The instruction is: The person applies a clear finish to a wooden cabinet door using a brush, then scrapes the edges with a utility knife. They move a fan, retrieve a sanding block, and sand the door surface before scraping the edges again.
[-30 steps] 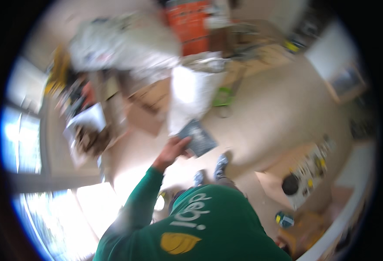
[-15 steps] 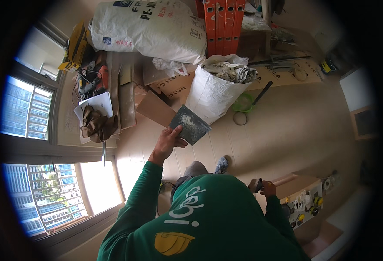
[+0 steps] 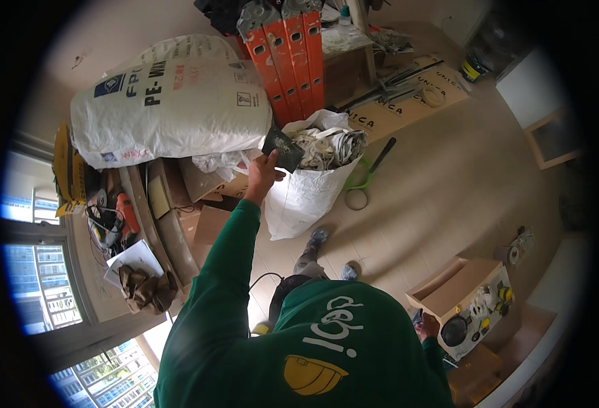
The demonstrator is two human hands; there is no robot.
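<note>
My left hand (image 3: 263, 179) pinches a dark flat square plate (image 3: 285, 152) by its near edge. The plate is tilted at the mouth of a white woven sack (image 3: 298, 207), with faint pale dust on its face. Crumpled paper-like scraps (image 3: 328, 151) fill the top of that sack. On the other side, close to my body, my right hand (image 3: 429, 328) is closed around a small dark brush (image 3: 418, 317), seen only in part.
A large stuffed white bag (image 3: 170, 109) and an orange ladder (image 3: 287, 68) stand behind the sack. A green-framed, long-handled tool (image 3: 359, 175) lies on the tiled floor. An open cardboard box (image 3: 442, 289) is at right, power tools (image 3: 119, 211) at left.
My left hand has carried the plate forward to the sack's mouth, and the plate has tilted. The pale powder heap on it is mostly gone. My view has shifted, and I have moved nearer the sack.
</note>
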